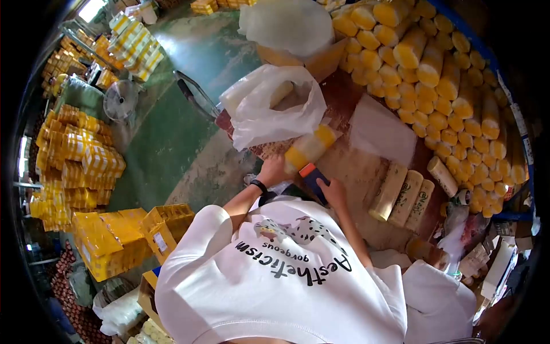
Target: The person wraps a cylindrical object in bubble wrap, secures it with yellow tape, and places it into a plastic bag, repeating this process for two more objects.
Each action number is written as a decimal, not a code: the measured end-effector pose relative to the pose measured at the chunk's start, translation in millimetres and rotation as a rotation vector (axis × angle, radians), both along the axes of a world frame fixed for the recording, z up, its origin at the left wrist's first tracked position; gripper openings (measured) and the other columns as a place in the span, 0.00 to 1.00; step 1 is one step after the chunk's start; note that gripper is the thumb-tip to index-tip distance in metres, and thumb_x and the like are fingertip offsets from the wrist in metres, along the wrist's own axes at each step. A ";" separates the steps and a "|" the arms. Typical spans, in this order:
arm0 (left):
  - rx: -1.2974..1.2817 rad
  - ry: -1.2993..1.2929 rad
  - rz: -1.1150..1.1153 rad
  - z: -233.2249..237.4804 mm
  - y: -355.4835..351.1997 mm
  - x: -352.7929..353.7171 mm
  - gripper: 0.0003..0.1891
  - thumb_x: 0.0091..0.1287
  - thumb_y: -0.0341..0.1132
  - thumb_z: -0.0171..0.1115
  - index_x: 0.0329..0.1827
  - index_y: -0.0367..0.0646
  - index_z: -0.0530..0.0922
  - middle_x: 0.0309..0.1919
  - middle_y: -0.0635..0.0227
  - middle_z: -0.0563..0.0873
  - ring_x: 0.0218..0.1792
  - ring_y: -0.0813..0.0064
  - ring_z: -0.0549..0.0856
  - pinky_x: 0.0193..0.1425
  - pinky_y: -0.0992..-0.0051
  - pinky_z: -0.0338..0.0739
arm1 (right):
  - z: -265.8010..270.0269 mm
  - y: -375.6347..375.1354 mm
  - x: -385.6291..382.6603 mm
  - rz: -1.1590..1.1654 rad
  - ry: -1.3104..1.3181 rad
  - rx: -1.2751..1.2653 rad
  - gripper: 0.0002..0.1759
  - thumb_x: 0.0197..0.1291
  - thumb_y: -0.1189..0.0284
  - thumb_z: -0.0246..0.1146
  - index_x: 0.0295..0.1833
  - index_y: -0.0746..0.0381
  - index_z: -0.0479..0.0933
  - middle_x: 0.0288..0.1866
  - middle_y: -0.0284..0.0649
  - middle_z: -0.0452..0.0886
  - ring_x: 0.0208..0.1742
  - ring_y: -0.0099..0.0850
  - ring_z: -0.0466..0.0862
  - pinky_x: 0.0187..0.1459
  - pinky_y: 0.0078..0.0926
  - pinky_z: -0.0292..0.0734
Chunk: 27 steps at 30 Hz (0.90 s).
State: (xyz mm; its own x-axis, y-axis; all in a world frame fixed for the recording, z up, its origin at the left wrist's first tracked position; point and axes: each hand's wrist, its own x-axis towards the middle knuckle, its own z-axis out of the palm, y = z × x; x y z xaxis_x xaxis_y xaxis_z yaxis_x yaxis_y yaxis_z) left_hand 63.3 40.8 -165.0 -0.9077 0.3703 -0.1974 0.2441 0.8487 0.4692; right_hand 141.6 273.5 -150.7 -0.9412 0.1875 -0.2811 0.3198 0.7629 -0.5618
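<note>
A cylindrical package, pale in the middle with yellow bands at both ends, lies aslant on the work surface in front of me. My left hand, with a black band on its wrist, grips the near left end of it; the fingertips are partly hidden. My right hand is closed around a flat dark-blue object with an orange end, whose kind I cannot make out. That orange end is close to the package's near yellow band. Just beyond, an open white plastic bag stands with a pale roll inside.
Pale cylinders with dark writing lie to the right, near a white sheet. A tall stack of yellow-ended rolls fills the far right. Yellow-taped boxes and a metal handle are left. Another white-clothed person is lower right.
</note>
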 end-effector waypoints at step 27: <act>-0.067 0.058 0.056 -48.4 -25.0 -52.1 0.50 0.40 0.49 0.78 0.64 0.33 0.62 0.59 0.44 0.73 0.58 0.45 0.74 0.61 0.58 0.69 | 15.1 -47.7 -66.2 0.259 0.020 0.102 0.25 0.59 0.53 0.60 0.33 0.68 0.82 0.31 0.57 0.82 0.34 0.50 0.83 0.36 0.47 0.76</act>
State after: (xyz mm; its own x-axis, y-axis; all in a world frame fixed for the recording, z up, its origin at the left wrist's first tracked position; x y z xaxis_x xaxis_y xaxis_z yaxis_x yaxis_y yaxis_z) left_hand 11.2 15.8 -213.4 -0.9371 0.3068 -0.1665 0.2210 0.8908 0.3971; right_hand 75.4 225.9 -135.6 -0.9667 -0.0336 -0.2538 0.0964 0.8706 -0.4824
